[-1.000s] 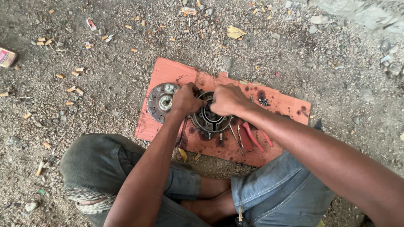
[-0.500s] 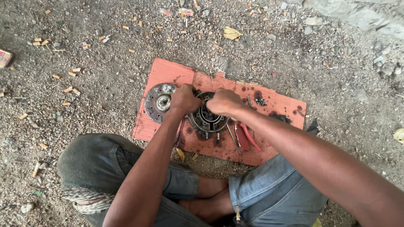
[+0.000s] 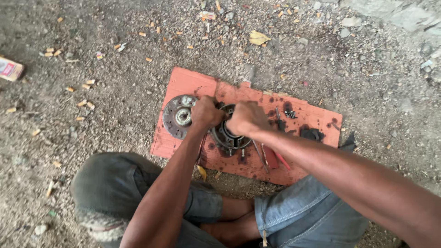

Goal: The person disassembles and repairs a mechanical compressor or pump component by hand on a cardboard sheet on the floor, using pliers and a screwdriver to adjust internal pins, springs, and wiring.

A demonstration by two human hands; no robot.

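Metal hub (image 3: 229, 137), round and dark with grease, sits near the middle of a stained reddish cardboard sheet (image 3: 193, 85) spread on gravelly ground (image 3: 115, 69) that is scattered with small yellowish butts and bits of litter. Both hands are on the hub's upper side: the left hand (image 3: 206, 112) is closed over its left edge and the right hand (image 3: 247, 118) is closed over its top right, fingers curled tight around the part. Just left of the hub, touching the left hand, lies a flat round metal disc (image 3: 177, 117) with a pale centre. To the right of the hub, red-handled pliers (image 3: 275, 158) and a thin metal tool lie on the sheet, with a small black piece (image 3: 312, 133) and a few screws (image 3: 290, 114) farther right.
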